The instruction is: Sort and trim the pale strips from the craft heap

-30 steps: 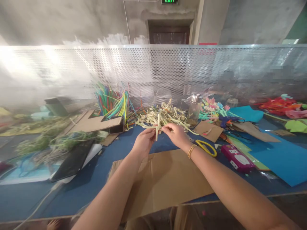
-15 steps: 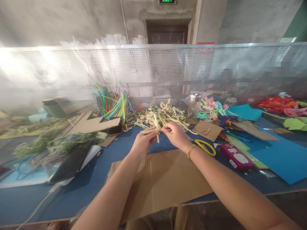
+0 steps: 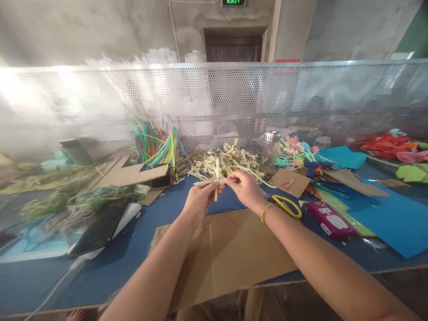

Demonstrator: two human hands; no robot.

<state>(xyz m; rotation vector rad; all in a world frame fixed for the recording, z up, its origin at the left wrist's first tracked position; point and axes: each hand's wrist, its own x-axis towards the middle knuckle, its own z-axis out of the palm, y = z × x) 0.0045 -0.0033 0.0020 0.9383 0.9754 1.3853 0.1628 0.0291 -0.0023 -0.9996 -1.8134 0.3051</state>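
Pale green flat strips (image 3: pixel 218 169), which look like dried leaf or straw, cross each other between my two hands. My left hand (image 3: pixel 199 196) pinches them from the left, with one strip sticking out past the fingers. Thumb and fingertips of my right hand (image 3: pixel 243 187) are closed on the right side of the same crossing. Both hands are raised above the near cardboard sheet (image 3: pixel 234 249). Just behind them lies a heap of similar pale strips (image 3: pixel 230 158). How the strips are folded at the fingertips is too small to make out.
Yellow-handled scissors (image 3: pixel 286 206) and a purple case (image 3: pixel 329 219) lie right of my right forearm. A glass bottle (image 3: pixel 270 149) stands behind. Coloured pipe cleaners (image 3: pixel 157 142), a black tablet-like slab (image 3: pixel 100 227) and tangled green fibres (image 3: pixel 80 200) are leftward. A perforated metal screen (image 3: pixel 187 98) closes the back.
The crossed strips have turned slightly, and the upright one now stands straighter and a little further left. Both hands keep their pinch in nearly the same place.
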